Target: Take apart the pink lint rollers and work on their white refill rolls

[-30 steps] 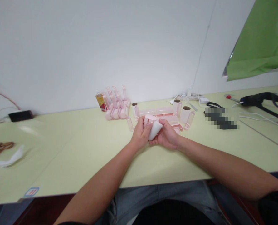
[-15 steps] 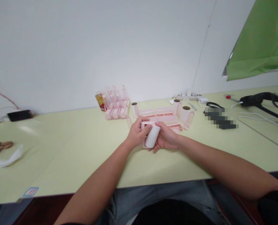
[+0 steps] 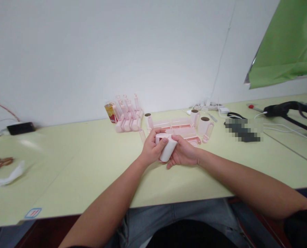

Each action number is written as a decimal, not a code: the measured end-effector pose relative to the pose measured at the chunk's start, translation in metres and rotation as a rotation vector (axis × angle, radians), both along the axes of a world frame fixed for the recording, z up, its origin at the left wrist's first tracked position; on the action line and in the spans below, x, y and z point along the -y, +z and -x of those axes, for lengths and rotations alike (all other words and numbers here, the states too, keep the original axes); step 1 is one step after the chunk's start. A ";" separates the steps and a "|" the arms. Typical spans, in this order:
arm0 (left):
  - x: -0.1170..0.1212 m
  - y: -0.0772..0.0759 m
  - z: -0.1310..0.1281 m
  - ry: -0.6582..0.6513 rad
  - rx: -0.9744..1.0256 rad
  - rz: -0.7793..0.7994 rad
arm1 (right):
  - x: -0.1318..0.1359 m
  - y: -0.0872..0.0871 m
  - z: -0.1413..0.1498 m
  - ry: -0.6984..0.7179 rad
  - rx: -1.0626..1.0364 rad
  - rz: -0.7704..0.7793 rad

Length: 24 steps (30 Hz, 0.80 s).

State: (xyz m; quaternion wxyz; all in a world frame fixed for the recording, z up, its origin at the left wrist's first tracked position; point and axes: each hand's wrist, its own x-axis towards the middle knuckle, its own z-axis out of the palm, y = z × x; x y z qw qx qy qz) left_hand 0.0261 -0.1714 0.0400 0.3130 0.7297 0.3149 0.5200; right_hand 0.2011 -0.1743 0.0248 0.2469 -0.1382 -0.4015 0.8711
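We had the white roll (image 3: 168, 150) between both hands, lifted just above the tabletop (image 3: 91, 165), about mid-width and toward the far edge, right in front of the loose pink parts (image 3: 180, 127). A pink piece (image 3: 159, 159) showed under the roll's lower end; we couldn't tell whether it was seated on the roll or only lying under it.

Doing this step well, in our judgement: keep the roll's axis steady, support both ends, press with the fingertips rather than squeezing the middle, and stay clear of the parts behind.

Grip: left hand (image 3: 151, 148) was curled on the roll's upper left side, thumb laid across its face, closed on it. Right hand (image 3: 184, 154) wrapped it from the right and below, forefinger over the top end, also closed on it. Neither grip was splayed; both sat tight on the roll with no visible gap.

Nearby: a row of assembled pink rollers (image 3: 129, 119) stood against the wall at the far edge, beside a small bottle (image 3: 110, 112).
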 end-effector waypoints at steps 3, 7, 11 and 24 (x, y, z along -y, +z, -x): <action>0.004 0.002 -0.003 -0.004 0.018 0.018 | 0.004 0.000 0.001 -0.035 -0.061 0.015; 0.007 0.003 -0.005 0.015 0.019 -0.012 | 0.006 0.001 0.003 -0.054 -0.079 0.006; 0.009 0.004 -0.005 0.034 -0.006 -0.042 | 0.005 0.002 0.003 -0.016 -0.050 -0.027; 0.015 0.008 -0.012 0.086 0.079 -0.082 | 0.007 0.017 0.002 -0.096 0.082 -0.025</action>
